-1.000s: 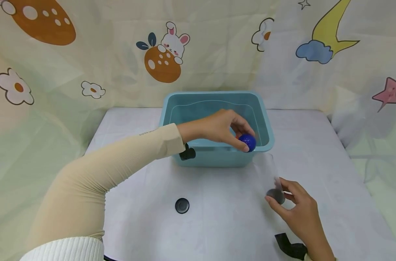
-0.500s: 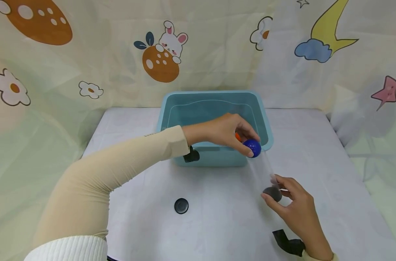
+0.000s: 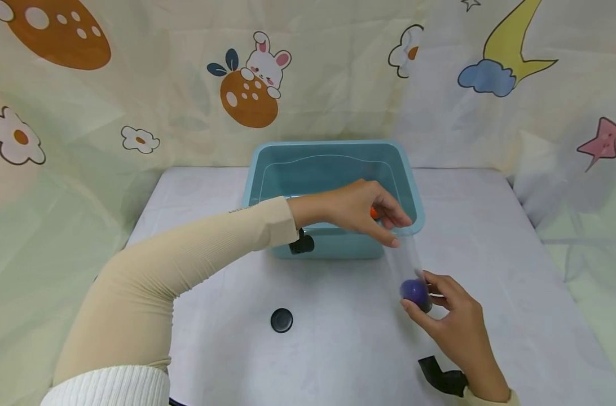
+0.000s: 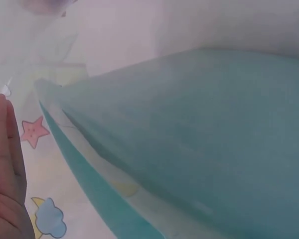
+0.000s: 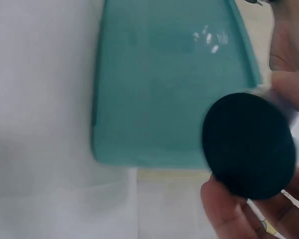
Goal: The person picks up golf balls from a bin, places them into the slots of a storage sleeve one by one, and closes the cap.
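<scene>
My right hand point(image 3: 457, 324) grips a clear tube point(image 3: 404, 259) near its lower end, right of the bin. A blue ball point(image 3: 413, 291) sits low inside the tube, above its dark end cap point(image 5: 249, 147), which fills much of the right wrist view. Above the tube's upper mouth hovers my left hand point(image 3: 361, 208), thumb and fingers apart with nothing pinched at the tips. In the left wrist view its fingers point(image 4: 4, 149) look straight. Something orange point(image 3: 374, 212) shows in the gap behind the left thumb; most of it is hidden.
A light blue plastic bin point(image 3: 328, 248) stands at the back of the white-covered table point(image 3: 227, 349), under my left forearm. One round black lid point(image 3: 281, 320) lies flat in front of it. Behind hangs a cartoon-printed cloth point(image 3: 338, 84).
The left fingers have let go of the blue ball, which has dropped from the tube's mouth to its lower end. My right hand has shifted slightly left with the tube.
</scene>
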Motion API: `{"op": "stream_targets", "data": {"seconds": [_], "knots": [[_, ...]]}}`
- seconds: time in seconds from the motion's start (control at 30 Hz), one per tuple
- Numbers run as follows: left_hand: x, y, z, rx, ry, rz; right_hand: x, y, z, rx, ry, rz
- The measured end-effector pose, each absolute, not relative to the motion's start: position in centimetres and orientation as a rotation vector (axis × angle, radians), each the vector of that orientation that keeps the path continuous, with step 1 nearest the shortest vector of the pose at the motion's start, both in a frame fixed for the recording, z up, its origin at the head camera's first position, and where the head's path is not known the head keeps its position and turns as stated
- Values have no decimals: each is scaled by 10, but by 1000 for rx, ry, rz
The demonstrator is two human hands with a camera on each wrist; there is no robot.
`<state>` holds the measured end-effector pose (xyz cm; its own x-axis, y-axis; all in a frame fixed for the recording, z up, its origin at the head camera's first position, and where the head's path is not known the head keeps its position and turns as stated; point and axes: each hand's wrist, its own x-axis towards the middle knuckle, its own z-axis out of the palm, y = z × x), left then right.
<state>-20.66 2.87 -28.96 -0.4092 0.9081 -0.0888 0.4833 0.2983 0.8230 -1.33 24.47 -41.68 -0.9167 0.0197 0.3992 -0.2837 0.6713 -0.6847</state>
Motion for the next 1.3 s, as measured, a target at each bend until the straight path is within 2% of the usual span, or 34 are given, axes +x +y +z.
{"op": "stream_targets", "data": {"seconds": [0.53, 1.3], "knots": [[-239, 26, -276, 1194, 1950, 1205, -10, 245, -421, 71, -2560, 1126], [-294, 16, -294, 1064, 2108, 1445, -4, 249, -429, -25, -2582, 1129]]}}
